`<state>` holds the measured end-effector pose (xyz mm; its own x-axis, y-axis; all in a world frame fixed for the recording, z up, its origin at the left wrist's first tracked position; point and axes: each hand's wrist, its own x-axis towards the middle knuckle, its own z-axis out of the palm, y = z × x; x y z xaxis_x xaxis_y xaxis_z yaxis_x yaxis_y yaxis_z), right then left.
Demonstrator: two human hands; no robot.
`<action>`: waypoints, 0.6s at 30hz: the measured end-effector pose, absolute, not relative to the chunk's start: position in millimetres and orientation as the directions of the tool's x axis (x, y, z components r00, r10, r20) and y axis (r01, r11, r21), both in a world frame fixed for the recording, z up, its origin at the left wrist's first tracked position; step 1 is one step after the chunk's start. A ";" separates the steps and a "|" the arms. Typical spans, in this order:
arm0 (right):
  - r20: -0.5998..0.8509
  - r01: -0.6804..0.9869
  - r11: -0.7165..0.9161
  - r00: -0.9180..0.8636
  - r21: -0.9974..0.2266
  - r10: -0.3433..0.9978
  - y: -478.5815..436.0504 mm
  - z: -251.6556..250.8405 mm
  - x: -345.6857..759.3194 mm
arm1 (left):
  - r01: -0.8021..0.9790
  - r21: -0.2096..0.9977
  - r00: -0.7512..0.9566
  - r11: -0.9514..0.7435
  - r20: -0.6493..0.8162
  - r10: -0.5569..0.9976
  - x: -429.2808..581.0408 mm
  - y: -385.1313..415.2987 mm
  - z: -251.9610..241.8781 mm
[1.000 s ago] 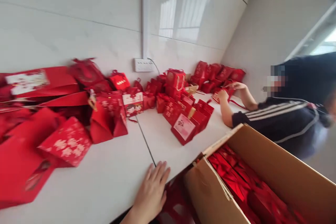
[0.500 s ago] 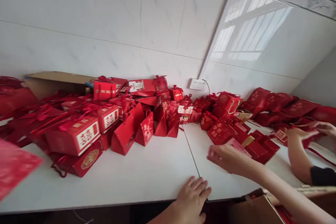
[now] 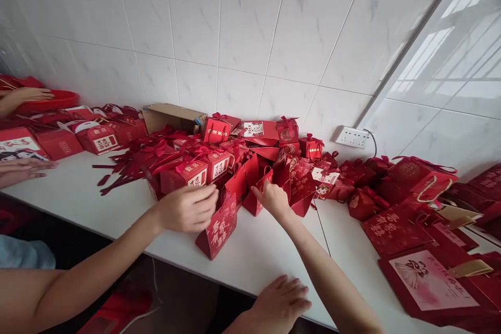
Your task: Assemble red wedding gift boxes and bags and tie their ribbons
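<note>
1. The left hand (image 3: 282, 302) lies flat at the near edge of the table (image 3: 270, 255), palm down and fingers spread. It holds nothing, and no box or bag touches it.
2. To its right lie flat bags (image 3: 428, 282). The nearest one has a pale picture panel.
3. The right hand (image 3: 274, 199) reaches forward over the table to the front of the pile (image 3: 203, 159).
4. Its fingers curl at the top of a small upright bag (image 3: 255, 199), which stands just left of the hand and touches the fingertips. Whether the fingers pinch the bag or only rest on it cannot be told.
5. A larger bag (image 3: 302, 188) stands just beside the hand on its right.
6. Another person's arm comes in from the left. Its hand (image 3: 188, 209) closes over the top of a tilted bag (image 3: 217, 228), which stands left of the right hand and a little nearer.
7. Behind these, the pile holds boxes with white labels, loose ribbons and a brown carton (image 3: 172, 116).
8. At the far left, other people's hands (image 3: 23, 167) rest by more boxes.
9. A white socket (image 3: 351, 136) sits on the tiled wall (image 3: 242, 21).
</note>
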<state>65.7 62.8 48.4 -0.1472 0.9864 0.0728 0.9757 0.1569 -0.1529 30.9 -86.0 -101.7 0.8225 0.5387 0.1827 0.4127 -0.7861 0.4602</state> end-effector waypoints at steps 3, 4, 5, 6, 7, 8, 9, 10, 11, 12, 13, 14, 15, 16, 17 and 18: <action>0.077 0.976 0.138 -0.126 -0.169 0.989 65.5 44.5 62.5 | 0.401 0.579 0.800 -0.710 0.155 0.579 22.6 -90.5 -91.5; 0.079 0.974 0.142 -0.129 -0.179 0.988 64.5 43.6 63.1 | 0.398 0.621 0.789 -0.675 0.144 0.598 21.0 -92.0 -88.0; 0.083 0.970 0.150 -0.136 -0.192 0.987 62.3 43.1 64.2 | 0.396 0.660 0.775 -0.639 0.133 0.618 19.5 -93.3 -84.9; 0.088 0.964 0.165 -0.149 -0.207 0.985 58.8 43.2 65.4 | 0.391 0.697 0.762 -0.601 0.121 0.636 17.9 -94.4 -82.3; 0.097 0.955 0.191 -0.173 -0.227 0.980 54.2 43.8 66.5 | 0.387 0.729 0.748 -0.564 0.109 0.655 16.1 -95.2 -80.2; 0.111 0.940 0.232 -0.210 -0.249 0.971 48.7 44.7 67.2 | 0.386 0.756 0.730 -0.529 0.101 0.676 14.0 -95.7 -78.5; 0.130 0.917 0.289 -0.262 -0.275 0.956 42.7 45.8 67.2 | 0.386 0.777 0.709 -0.498 0.095 0.699 11.6 -95.8 -77.1; 0.152 0.885 0.356 -0.324 -0.299 0.934 36.8 46.6 66.4 | 0.387 0.795 0.687 -0.467 0.089 0.721 9.1 -95.5 -75.7; 0.173 0.847 0.425 -0.389 -0.319 0.905 31.5 46.8 64.9 | 0.391 0.809 0.663 -0.439 0.083 0.744 6.5 -94.9 -74.2; 0.202 0.794 0.504 -0.462 -0.340 0.863 27.1 46.1 62.9 | 0.396 0.820 0.639 -0.413 0.077 0.766 4.1 -94.3 -72.4; 0.245 0.719 0.591 -0.538 -0.365 0.807 23.9 44.4 60.5 | 0.400 0.830 0.616 -0.388 0.071 0.785 1.8 -93.6 -70.2; 0.301 0.626 0.674 -0.605 -0.392 0.737 21.9 41.5 58.1 | 0.402 0.838 0.599 -0.368 0.063 0.798 -0.4 -93.2 -67.5; 0.364 0.523 0.744 -0.654 -0.415 0.663 21.0 37.8 55.9 | 0.405 0.844 0.587 -0.351 0.054 0.808 -2.7 -93.2 -64.1; 0.428 0.425 0.795 -0.679 -0.434 0.596 20.8 33.6 54.2 | 0.403 0.851 0.580 -0.337 0.047 0.813 -5.3 -93.9 -59.9; 0.484 0.346 0.825 -0.682 -0.447 0.548 20.9 29.3 53.0 | 0.391 0.860 0.576 -0.327 0.049 0.816 -8.5 -95.4 -55.0; 0.524 0.301 0.836 -0.669 -0.458 0.528 21.2 25.2 52.3 | 0.371 0.870 0.563 -0.324 0.066 0.824 -12.4 -97.6 -49.1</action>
<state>52.3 21.2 25.2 -0.6687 0.5276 0.5239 0.3008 0.8363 -0.4584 -12.4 -97.6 -49.1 0.5634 0.8235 0.0664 0.3707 -0.3238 0.8705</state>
